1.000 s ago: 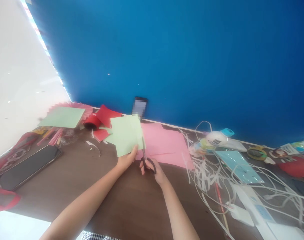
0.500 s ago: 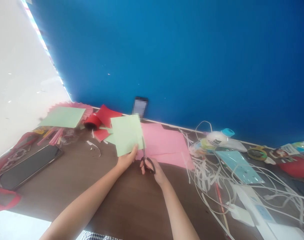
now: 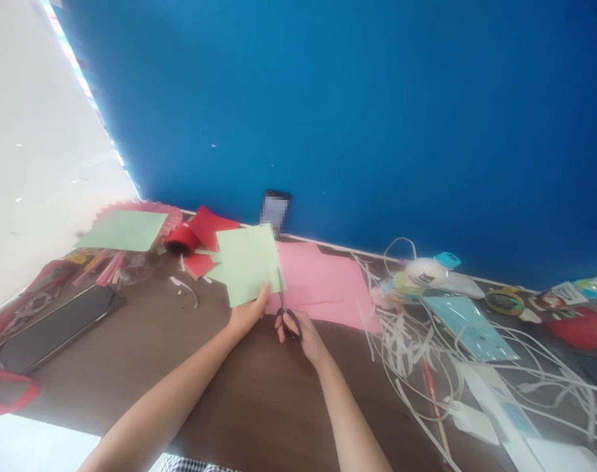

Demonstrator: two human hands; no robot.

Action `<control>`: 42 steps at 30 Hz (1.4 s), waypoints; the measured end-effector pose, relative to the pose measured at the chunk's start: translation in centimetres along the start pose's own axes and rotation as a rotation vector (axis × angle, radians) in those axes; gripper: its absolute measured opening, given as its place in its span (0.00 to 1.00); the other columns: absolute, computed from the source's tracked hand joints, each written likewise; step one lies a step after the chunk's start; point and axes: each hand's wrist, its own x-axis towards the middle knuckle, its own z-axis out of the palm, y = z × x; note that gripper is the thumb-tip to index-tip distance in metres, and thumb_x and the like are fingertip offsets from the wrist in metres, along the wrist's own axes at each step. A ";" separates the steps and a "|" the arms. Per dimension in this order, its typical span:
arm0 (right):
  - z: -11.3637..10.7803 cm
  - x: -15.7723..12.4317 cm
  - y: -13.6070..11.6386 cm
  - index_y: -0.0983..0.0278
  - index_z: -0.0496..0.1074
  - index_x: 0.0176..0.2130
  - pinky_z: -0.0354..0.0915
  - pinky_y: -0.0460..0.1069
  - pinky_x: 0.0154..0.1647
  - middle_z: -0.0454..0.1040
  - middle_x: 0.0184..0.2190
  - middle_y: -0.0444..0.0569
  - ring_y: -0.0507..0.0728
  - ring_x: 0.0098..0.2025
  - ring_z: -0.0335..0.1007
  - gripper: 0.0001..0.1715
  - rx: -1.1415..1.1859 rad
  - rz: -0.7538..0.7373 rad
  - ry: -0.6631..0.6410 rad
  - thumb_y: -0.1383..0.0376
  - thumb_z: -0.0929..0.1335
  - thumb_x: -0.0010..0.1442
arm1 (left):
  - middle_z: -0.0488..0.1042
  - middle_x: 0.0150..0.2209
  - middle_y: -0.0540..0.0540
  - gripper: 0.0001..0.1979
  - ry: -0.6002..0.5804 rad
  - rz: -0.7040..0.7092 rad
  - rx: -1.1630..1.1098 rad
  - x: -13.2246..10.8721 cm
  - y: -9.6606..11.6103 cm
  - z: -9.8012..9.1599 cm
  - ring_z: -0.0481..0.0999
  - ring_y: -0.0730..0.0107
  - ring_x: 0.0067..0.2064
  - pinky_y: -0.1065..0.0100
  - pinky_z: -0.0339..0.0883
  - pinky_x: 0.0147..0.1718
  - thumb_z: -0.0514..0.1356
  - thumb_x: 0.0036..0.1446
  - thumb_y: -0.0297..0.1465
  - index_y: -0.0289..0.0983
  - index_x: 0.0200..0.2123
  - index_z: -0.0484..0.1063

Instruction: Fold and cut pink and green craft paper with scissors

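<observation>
My left hand (image 3: 251, 309) grips a light green sheet of paper (image 3: 246, 265) by its lower right corner, raised over the table. In my right hand (image 3: 301, 331) is a pair of black-handled scissors (image 3: 281, 305), fingers through the loops. The blades point away from me and lie along the sheet's right edge. Behind them, flat on the table, are pink sheets of paper (image 3: 327, 282). More green paper (image 3: 218, 273) sticks out to the left beneath the held sheet.
Red paper (image 3: 212, 226) and a red roll (image 3: 181, 240) lie back left, near another green sheet (image 3: 126, 229). A phone (image 3: 59, 328) rests at left, another device (image 3: 275, 211) against the blue wall. White cables (image 3: 475, 393), paper strips (image 3: 404, 341) and a glue bottle (image 3: 426, 270) crowd the right.
The scissors have shifted very slightly left, and their handles look closer together. The green sheet has barely moved.
</observation>
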 end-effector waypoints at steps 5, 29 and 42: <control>0.1 0.0 -0.1 0.65 0.67 0.26 0.55 0.48 0.29 0.67 0.16 0.43 0.52 0.22 0.62 0.23 0.011 0.003 0.011 0.50 0.60 0.58 | 0.60 0.11 0.54 0.25 0.000 -0.009 0.001 0.1 0.0 0.0 0.64 0.74 0.17 0.69 0.63 0.31 0.48 0.53 0.49 0.39 0.12 0.59; 0.2 0.1 0.1 0.65 0.66 0.24 0.56 0.48 0.30 0.66 0.15 0.43 0.51 0.21 0.61 0.22 0.021 0.015 0.025 0.50 0.62 0.57 | 0.58 0.10 0.54 0.25 0.000 0.010 -0.010 0.2 -0.1 -0.1 0.64 0.74 0.17 0.68 0.63 0.32 0.48 0.53 0.49 0.39 0.12 0.60; 0.0 0.0 0.3 0.65 0.66 0.28 0.55 0.48 0.30 0.67 0.17 0.44 0.52 0.24 0.63 0.23 0.003 -0.024 0.000 0.49 0.59 0.59 | 0.58 0.10 0.54 0.26 -0.047 -0.006 -0.005 -0.2 0.1 0.1 0.63 0.74 0.17 0.69 0.64 0.32 0.49 0.52 0.49 0.39 0.09 0.58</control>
